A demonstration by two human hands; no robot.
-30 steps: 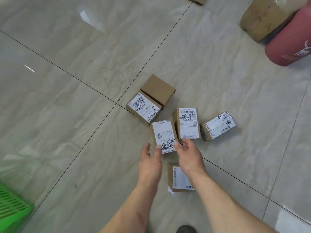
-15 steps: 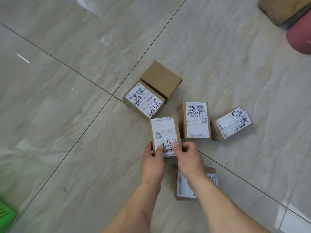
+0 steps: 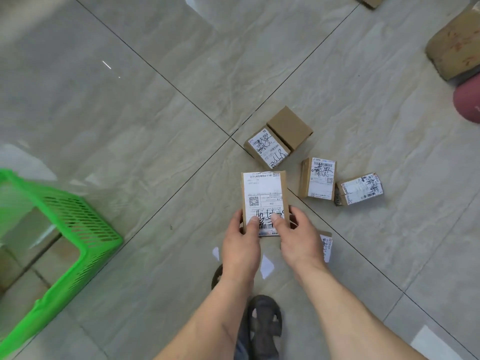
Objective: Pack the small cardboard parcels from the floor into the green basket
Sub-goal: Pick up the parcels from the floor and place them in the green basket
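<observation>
I hold a small cardboard parcel (image 3: 263, 197) with a white label above the floor, my left hand (image 3: 242, 245) and my right hand (image 3: 298, 242) gripping its near end, thumbs on the label. The green basket (image 3: 78, 229) stands at the left, and brown parcels show through its open top. On the floor beyond my hands lie a labelled parcel (image 3: 268, 149) against a plain brown one (image 3: 289, 127), an upright labelled parcel (image 3: 319, 179) and a tilted one (image 3: 359, 188). Another parcel (image 3: 326, 245) lies mostly hidden under my right hand.
A large brown package (image 3: 457, 45) and a dark red round object (image 3: 468, 100) sit at the right edge. A cardboard corner (image 3: 371, 0) shows at the top. My sandalled foot (image 3: 265, 323) is below my arms. Bare tile stretches across the upper left.
Both hands closed on the labelled parcel and lifted it off the floor toward me. The view swung, bringing the green basket into sight at the left.
</observation>
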